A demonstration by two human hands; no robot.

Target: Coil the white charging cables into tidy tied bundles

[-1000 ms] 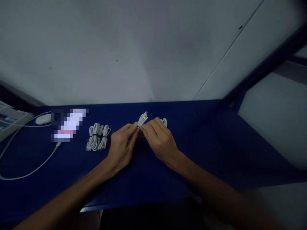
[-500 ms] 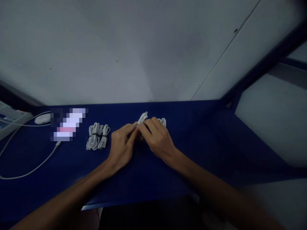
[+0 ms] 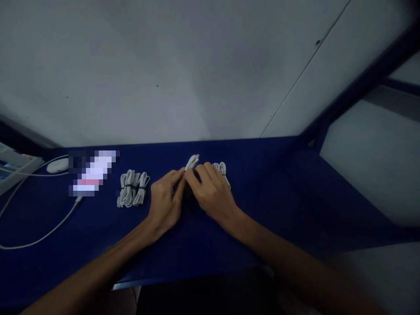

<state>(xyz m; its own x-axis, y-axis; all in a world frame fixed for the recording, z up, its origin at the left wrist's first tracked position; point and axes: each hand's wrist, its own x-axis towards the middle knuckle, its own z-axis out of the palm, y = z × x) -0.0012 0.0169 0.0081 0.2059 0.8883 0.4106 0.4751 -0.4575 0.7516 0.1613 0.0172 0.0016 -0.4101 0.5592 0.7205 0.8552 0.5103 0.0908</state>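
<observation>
Both my hands meet at the middle of a dark blue table (image 3: 262, 183). My left hand (image 3: 166, 199) and my right hand (image 3: 211, 194) pinch a coiled white cable (image 3: 192, 162) between their fingertips, its end sticking up past the fingers. More white cable loops (image 3: 223, 169) show just behind my right hand. Two bundled white cables (image 3: 133, 188), each tied round the middle with a dark band, lie to the left of my left hand.
A blurred-out object (image 3: 92, 173) lies at the left with a white cord (image 3: 42, 232) running from it. A white mouse (image 3: 57, 165) and part of a keyboard (image 3: 13, 168) sit at the far left. A white wall rises behind the table.
Both hands have shifted slightly left with the cable still pinched between them. The loops behind my right hand show a little more.
</observation>
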